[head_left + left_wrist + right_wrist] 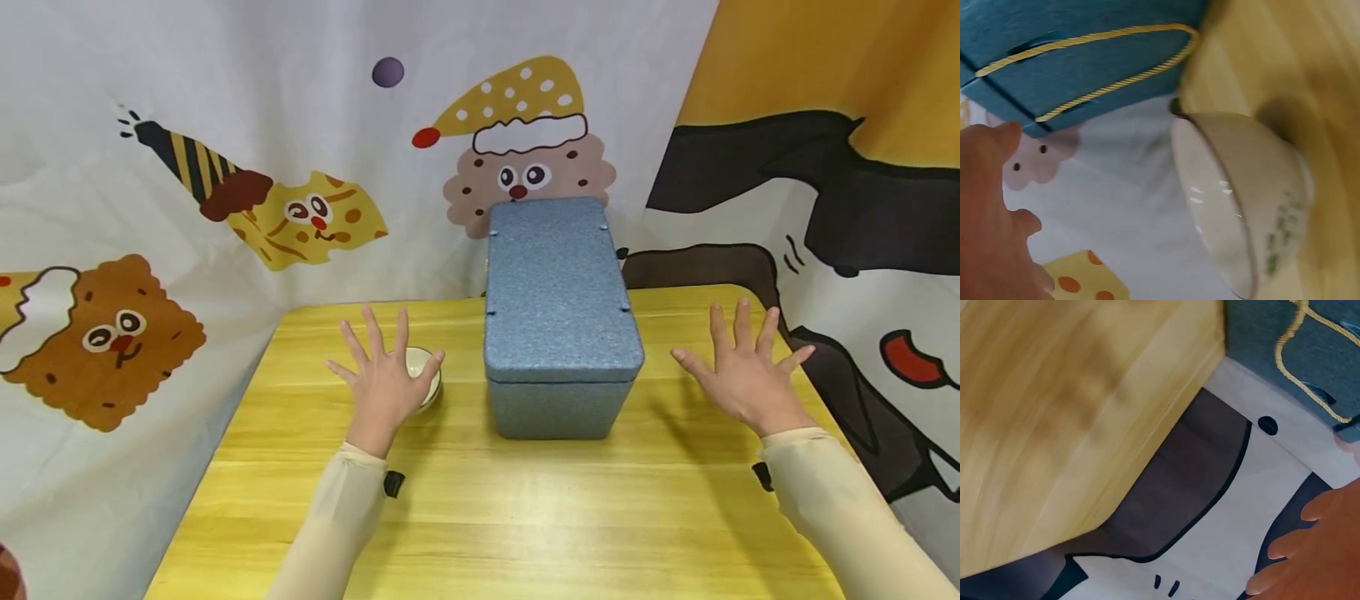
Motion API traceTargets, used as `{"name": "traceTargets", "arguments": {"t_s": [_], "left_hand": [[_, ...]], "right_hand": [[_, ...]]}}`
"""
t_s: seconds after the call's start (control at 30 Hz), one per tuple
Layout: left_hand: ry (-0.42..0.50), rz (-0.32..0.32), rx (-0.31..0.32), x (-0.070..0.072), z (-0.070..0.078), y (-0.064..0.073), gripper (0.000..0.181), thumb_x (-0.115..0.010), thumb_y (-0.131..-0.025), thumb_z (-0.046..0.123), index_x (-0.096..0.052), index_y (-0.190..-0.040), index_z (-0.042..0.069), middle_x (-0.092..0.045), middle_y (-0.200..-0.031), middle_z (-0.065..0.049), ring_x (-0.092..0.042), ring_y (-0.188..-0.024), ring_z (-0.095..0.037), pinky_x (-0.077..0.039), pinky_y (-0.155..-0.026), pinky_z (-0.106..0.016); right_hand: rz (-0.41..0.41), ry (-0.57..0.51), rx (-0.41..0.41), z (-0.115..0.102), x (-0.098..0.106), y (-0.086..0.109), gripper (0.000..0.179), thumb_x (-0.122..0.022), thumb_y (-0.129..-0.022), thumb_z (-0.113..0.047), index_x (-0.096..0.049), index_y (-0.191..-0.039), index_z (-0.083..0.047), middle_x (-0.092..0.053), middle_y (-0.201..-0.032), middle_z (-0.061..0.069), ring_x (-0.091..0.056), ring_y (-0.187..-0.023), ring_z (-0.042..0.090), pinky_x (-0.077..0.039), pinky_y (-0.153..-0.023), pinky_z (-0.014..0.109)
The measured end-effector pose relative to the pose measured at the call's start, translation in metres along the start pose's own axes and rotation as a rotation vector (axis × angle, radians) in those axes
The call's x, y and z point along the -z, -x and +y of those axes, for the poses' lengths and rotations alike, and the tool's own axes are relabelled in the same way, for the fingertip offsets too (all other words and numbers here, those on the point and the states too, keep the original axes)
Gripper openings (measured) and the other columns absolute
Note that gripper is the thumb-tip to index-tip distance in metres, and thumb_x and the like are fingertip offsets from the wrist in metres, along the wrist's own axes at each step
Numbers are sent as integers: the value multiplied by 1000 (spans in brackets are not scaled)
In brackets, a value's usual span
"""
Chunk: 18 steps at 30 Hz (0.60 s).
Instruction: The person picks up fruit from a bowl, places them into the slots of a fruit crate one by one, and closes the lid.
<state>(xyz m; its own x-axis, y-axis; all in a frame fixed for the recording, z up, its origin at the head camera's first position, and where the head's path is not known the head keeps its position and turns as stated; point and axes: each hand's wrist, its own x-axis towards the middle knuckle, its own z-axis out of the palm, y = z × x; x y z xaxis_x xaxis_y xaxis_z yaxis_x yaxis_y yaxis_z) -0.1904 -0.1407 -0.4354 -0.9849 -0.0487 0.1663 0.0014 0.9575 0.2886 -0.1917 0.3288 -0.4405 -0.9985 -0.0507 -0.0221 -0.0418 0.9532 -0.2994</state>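
A blue-grey lidded box stands on the wooden table, its lid on. In both wrist views a yellow cord handle shows on its side. My left hand, fingers spread, is over a white bowl and partly hides it in the head view. The left wrist view shows the bowl's dark rim and green pattern; whether the hand touches it I cannot tell. To the right of the box is my right hand, its fingers spread and nothing in them.
The yellow wooden table has its back edge against a printed curtain with cartoon biscuits and cheese. More of the curtain hangs along the table's right side. A dark strap piece sits at the left wrist.
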Motion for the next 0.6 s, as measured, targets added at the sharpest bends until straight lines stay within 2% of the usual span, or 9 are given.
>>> {"name": "traceTargets", "arguments": {"t_s": [0.1, 0.23, 0.47, 0.6], "left_hand": [[-31, -29, 21, -10, -6, 5, 89, -42, -89, 75, -5, -159, 33, 29, -157, -11, 35, -135, -41, 13, -90, -83], [-59, -36, 32, -20, -14, 14, 90, -40, -88, 78, -9, -159, 32, 21, -159, -18, 33, -135, -44, 13, -87, -85], [-64, -47, 21, -27, -20, 21, 88, -44, -88, 76, -14, -159, 33, 17, -159, -20, 27, -137, -49, 9, -86, -87], [-69, -90, 31, -30, -23, 22, 88, -41, -88, 78, -14, -159, 32, 16, -159, -22, 29, -136, -48, 8, -87, -87]], "right_hand": [[-10, 37, -8, 2, -3, 4, 94, -30, -96, -69, 11, -155, -9, 34, -151, 21, 40, -128, 46, 25, -76, 82], [-26, 60, 3, -2, -8, 3, 94, -30, -96, -70, 8, -157, -10, 33, -152, 20, 41, -128, 44, 25, -76, 82], [-7, 34, 42, -7, -12, 3, 88, -33, -97, -67, 2, -158, -15, 35, -152, 14, 41, -129, 40, 28, -77, 79], [20, 25, 57, -10, -13, 1, 86, -35, -97, -67, 0, -159, -18, 34, -153, 11, 41, -129, 38, 29, -78, 78]]}}
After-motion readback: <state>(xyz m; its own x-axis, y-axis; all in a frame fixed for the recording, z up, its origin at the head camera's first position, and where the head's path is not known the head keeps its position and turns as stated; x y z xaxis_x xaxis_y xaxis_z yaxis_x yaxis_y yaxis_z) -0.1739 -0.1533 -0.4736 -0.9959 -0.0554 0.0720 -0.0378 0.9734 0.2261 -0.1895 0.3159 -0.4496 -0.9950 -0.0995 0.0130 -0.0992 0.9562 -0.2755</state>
